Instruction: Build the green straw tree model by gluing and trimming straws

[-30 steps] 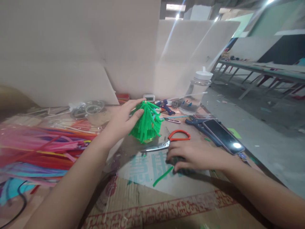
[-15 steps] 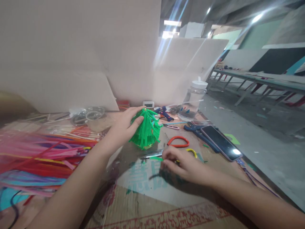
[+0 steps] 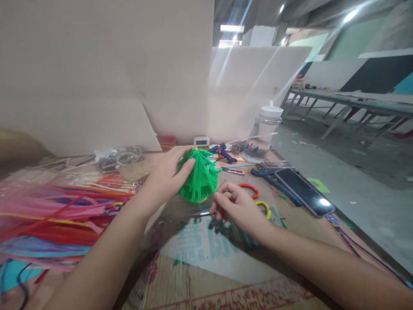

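A cone-shaped green bundle of fuzzy strips (image 3: 199, 178) stands upright near the middle of the table. My left hand (image 3: 177, 165) grips its left side, thumb across the front. Just right of and below the cone is my right hand (image 3: 230, 202), its fingers curled together; whatever they pinch is hidden. Beneath the right hand lie scissors, with a red handle loop (image 3: 253, 189) and a yellow handle loop (image 3: 266, 209) showing beside it.
Coloured fuzzy strips (image 3: 64, 215) cover the left side. Behind the cone are a blue glue gun (image 3: 224, 153) and a small white clock (image 3: 201, 141). To the right are a clear bottle (image 3: 263, 133), dark blue pliers (image 3: 277, 183) and a phone (image 3: 305, 191).
My right hand has moved slightly left and up, closer to the cone. The green strip that stuck out of its fingers no longer shows. My left hand still holds the cone.
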`<state>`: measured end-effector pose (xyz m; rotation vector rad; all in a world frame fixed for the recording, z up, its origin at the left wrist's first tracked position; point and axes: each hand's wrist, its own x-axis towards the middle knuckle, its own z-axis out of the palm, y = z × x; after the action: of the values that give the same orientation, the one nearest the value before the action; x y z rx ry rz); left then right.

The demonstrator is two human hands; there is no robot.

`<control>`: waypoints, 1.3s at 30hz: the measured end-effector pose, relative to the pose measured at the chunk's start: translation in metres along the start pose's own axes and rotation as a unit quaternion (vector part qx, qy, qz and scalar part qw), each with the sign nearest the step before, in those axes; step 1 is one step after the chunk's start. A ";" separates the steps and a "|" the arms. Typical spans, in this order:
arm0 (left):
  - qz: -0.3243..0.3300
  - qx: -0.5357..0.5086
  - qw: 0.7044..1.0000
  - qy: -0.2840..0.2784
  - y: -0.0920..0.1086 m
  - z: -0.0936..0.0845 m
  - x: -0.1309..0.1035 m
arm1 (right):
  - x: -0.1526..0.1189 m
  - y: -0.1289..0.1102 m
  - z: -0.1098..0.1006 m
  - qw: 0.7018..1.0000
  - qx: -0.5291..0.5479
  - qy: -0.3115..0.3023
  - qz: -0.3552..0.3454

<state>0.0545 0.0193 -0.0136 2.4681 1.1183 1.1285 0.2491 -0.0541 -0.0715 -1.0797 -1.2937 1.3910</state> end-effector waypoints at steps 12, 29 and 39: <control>0.002 0.053 0.998 0.040 0.005 0.007 0.000 | -0.005 0.006 0.011 0.997 0.075 0.023 0.005; 0.008 0.073 0.997 -0.001 0.010 0.004 -0.005 | -0.012 0.014 0.012 0.997 0.043 0.043 -0.052; 0.273 0.116 0.953 0.057 0.037 -0.007 -0.010 | -0.026 -0.043 -0.004 0.994 0.027 -0.026 -0.104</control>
<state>0.0653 -0.0140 0.0027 3.0460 0.6254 1.3539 0.2602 -0.0782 -0.0283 -0.8519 -1.3576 1.2958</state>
